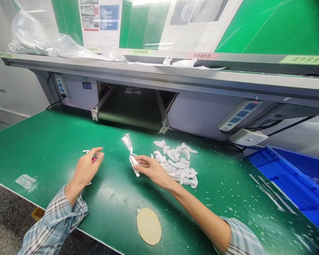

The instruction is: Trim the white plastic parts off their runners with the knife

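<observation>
My right hand [150, 170] pinches a white plastic part [133, 159] by its lower end, and the part's wider end points up and away over the green tabletop. To the left, my left hand [86, 168] is closed with curled fingers. A small pink bit [94, 159] shows between them, but most of what they hold is hidden. A thin white end [86, 151] sticks out behind that hand; whether it is gripped I cannot tell. Just beyond my right hand lies a loose pile of similar white plastic parts [179, 164].
A round beige disc [149, 226] lies near the front. At the back, a conveyor belt [131, 106] runs through an opening under a shelf [154, 69] holding plastic bags [29, 33]. Power strips [240, 115] hang on the wall. A blue bin [295, 180] stands at right.
</observation>
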The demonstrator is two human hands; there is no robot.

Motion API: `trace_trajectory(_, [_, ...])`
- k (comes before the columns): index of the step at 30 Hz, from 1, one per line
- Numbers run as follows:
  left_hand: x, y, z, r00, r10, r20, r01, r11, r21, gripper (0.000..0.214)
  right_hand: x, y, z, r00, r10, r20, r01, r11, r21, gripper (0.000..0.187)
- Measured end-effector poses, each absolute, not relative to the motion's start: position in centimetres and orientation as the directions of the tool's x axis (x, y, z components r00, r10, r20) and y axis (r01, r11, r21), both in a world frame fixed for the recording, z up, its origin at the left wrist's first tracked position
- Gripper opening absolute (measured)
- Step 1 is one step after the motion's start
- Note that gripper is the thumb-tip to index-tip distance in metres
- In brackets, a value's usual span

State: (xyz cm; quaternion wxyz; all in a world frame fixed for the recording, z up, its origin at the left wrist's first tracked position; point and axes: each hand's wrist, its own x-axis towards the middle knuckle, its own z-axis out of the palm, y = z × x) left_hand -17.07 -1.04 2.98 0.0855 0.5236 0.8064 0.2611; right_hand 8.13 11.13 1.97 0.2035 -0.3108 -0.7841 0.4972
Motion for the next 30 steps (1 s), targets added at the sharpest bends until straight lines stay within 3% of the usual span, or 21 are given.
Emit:
trace_trajectory(1, [-15.5, -0.5, 3.3, -0.353, 0.928, 0.118, 0.768, 0.215, 0.603, 0.044, 9.1, 9.9, 1.9, -0.716, 0.698, -0.002, 0.259, 0.262, -0.930, 0.039])
trace_trajectory(3, [-12.3, 0.8, 3.9, -0.146, 0.987, 0.071, 0.451, 0.003, 0.893, 0.057, 10.8, 7.4, 1.6, -0.691, 0.722, -0.042, 0.209, 0.143, -0.967, 0.043])
trace_trajectory(5, [-9.3, 2.2, 4.2, -0.005, 1.000, 0.018, 0.164, -0.017, 0.986, 0.064, 12.2, 5.4, 1.3, -0.660, 0.743, -0.109, 0.131, -0.029, -0.991, 0.046])
trace_trajectory(8, [-6.2, 3.8, 4.2, 0.111, 0.993, -0.040, -0.027, 0.043, 0.999, 0.062, 14.0, 3.5, 0.9, -0.627, 0.756, -0.185, -0.018, -0.252, -0.968, 0.046])
trace_trajectory(11, [-4.9, 4.5, 3.9, 0.192, 0.978, -0.086, -0.123, 0.111, 0.986, 0.057, 15.7, 2.7, 0.7, -0.619, 0.762, -0.190, -0.114, -0.327, -0.938, 0.047])
trace_trajectory(17, [-4.2, 4.7, 2.8, 0.233, 0.963, -0.139, -0.154, 0.177, 0.972, 0.049, 17.1, 2.1, 0.6, -0.624, 0.749, -0.224, -0.128, -0.380, -0.916, 0.047])
trace_trajectory(24, [-3.0, 4.3, 1.0, -0.010, 0.999, -0.043, -0.037, 0.043, 0.998, 0.038, 16.6, 1.3, 0.7, -0.552, 0.787, -0.276, 0.019, -0.319, -0.947, 0.052])
trace_trajectory(30, [-3.1, 4.1, 1.4, 0.111, 0.977, -0.180, -0.258, 0.203, 0.945, 0.055, 16.5, 1.2, 0.1, -0.685, 0.693, -0.225, -0.193, -0.470, -0.861, 0.036])
